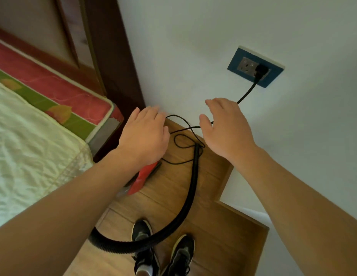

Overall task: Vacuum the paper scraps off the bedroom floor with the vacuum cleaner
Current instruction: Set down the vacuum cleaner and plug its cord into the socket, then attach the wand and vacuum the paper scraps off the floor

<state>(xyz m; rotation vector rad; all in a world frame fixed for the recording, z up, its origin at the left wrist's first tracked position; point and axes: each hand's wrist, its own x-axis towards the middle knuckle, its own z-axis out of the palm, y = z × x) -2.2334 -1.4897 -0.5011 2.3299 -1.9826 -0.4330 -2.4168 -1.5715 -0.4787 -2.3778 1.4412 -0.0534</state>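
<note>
Both hands out in front, palms down, fingers spread loose, holding nothing. Left hand [143, 134] hovers over the floor corner by the bed; right hand [225, 128] hovers nearer the wall, apart from the left. Neither touches cord or hose as far as visible; the cord passes behind the right hand in view, contact cannot be told.

Vacuum [142, 179]: only a red part of the body shows, on the floor [213, 226] just under the left wrist, mostly hidden by the left forearm. Black ribbed hose [190, 196] runs from a point between the hands down in a curve past the shoes and off under the left arm.

Black cord [181, 134] lies in loose loops on the floor between the hands, then rises along the wall to a plug [260, 71] seated in the socket [255, 67], a blue-framed plate on the white wall [213, 36].

Bed [30, 136] at left: pale quilted cover on top, mattress edge with red and green print. Dark wood headboard [114, 66] stands against the wall behind it.

Two dark shoes [163, 250] at the bottom, on wood floor, hose crossing just in front of them.

No paper scraps can be made out on the visible floor.
</note>
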